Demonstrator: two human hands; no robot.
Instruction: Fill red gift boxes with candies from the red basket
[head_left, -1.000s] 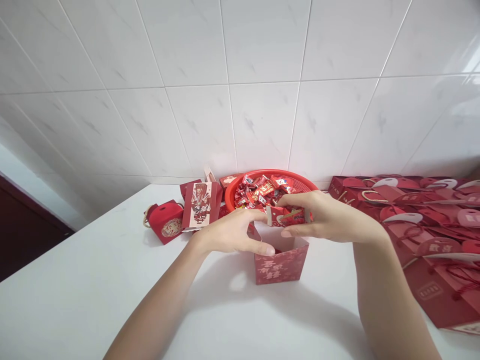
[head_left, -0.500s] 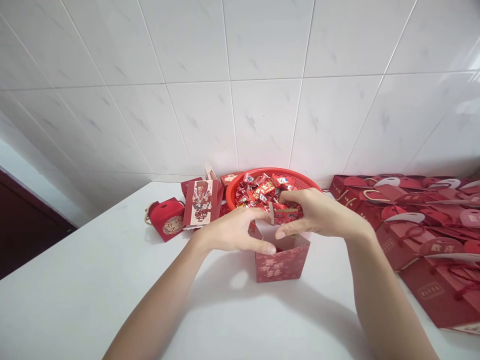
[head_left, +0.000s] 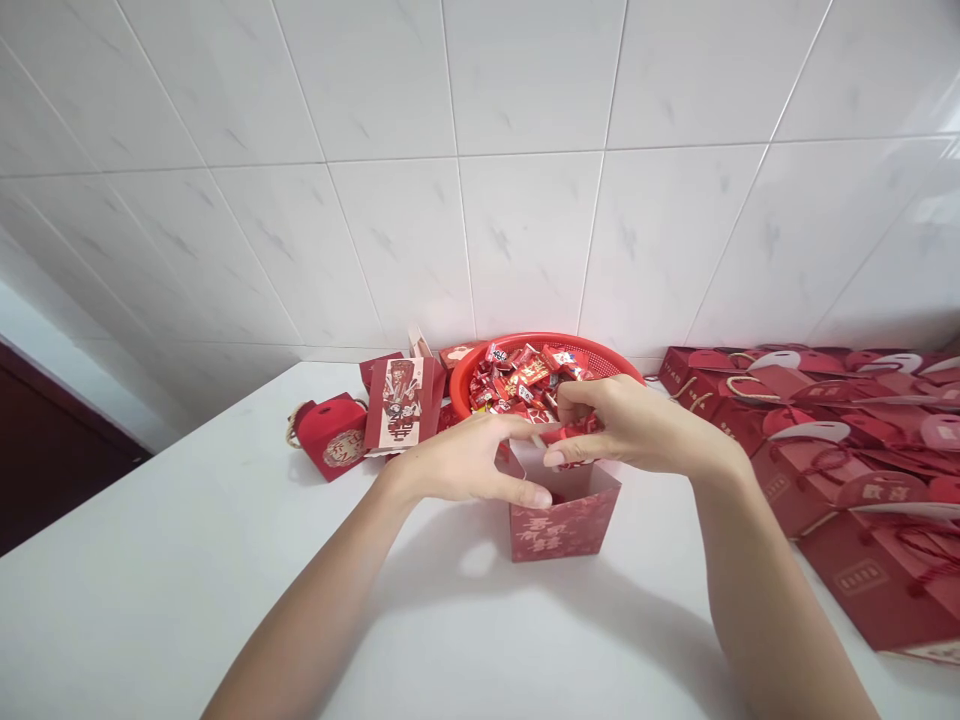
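A dark red paper gift box (head_left: 566, 527) with pale characters on its front stands upright on the white table, its top uncovered. My left hand (head_left: 480, 465) grips its left side, thumb over the front edge and fingers behind. My right hand (head_left: 637, 425) is at the back of the box top, thumb and bent index finger closed round a red part that looks like the box's rear flap, mostly hidden by the fingers. Just behind, a red plastic basket (head_left: 611, 358) holds many wrapped candies (head_left: 525, 375).
Left of the basket are a small red box with a rope handle (head_left: 334, 437) and a red carton with a printed pale panel (head_left: 403, 405). Rows of red gift boxes (head_left: 855, 570) with cord handles fill the right side. A tiled wall (head_left: 525, 240) rises behind the table.
My right thumb and index finger have drawn closer together over the rear flap, which stood more in sight before. My left hand and the box have stayed in place.
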